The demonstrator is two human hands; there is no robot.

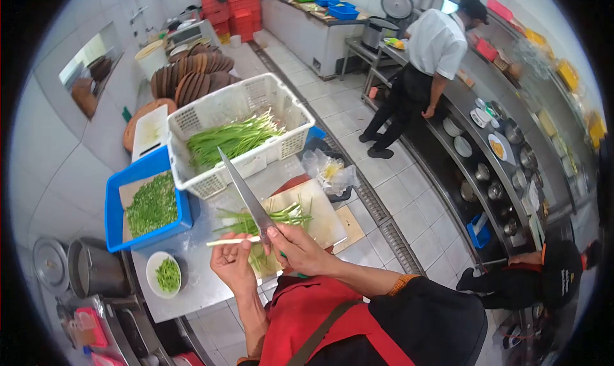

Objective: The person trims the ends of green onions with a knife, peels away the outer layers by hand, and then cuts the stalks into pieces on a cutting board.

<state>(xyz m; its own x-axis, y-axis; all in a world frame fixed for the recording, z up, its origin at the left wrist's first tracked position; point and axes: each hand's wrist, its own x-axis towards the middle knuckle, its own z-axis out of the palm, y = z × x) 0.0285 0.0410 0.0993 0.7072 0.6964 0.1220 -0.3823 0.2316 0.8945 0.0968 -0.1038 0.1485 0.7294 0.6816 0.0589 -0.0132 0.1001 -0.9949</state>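
Note:
My left hand (234, 267) pinches a pale scallion stalk (231, 242), which lies sideways just above my fingers. Gripped in my right hand (299, 249) is a large kitchen knife (248, 197), its blade slanting up and away with the heel beside the stalk's end. Part of the knife's handle is hidden by my fingers. Below my hands, a bunch of scallions (291, 218) lies across the white cutting board (325, 220). Behind the board stands a white plastic crate (246, 170) holding more scallions (230, 141).
Left of the crate is a blue tub (117, 220) of chopped greens, with a white bowl (152, 278) of cut greens nearer me. A plastic bag (332, 174) sits right of the crate. One person (435, 43) stands at the right counter; another (556, 273) is lower right.

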